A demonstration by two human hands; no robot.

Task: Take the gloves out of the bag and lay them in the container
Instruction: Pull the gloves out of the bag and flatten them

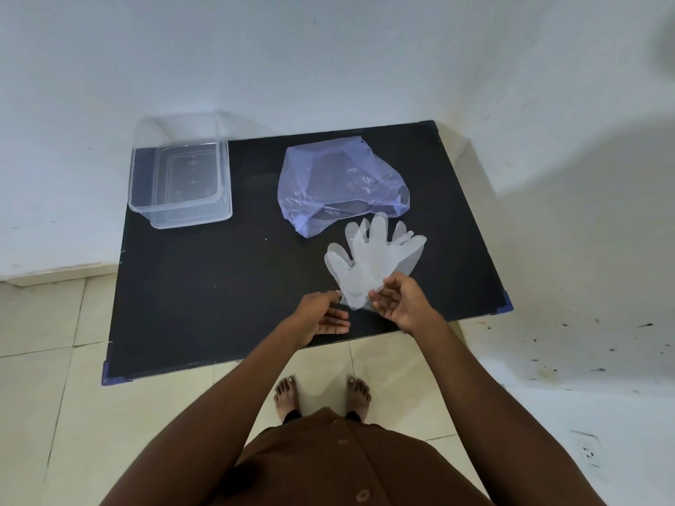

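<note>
Clear thin plastic gloves (369, 257) lie stacked on the black table (219, 286), fingers pointing away from me, just in front of the bag. My right hand (400, 301) pinches their cuff end at the near right. At the cuff's left edge my left hand (323, 315) has its fingertips touching the gloves. The pale blue plastic bag (339, 184) lies crumpled at the table's back centre, its mouth facing the gloves. A clear rectangular container (180, 184) stands empty at the back left corner.
The table stands against a white wall on a tiled floor. My bare feet (321, 396) are just below the table's near edge. A wall socket (588, 451) shows at the lower right.
</note>
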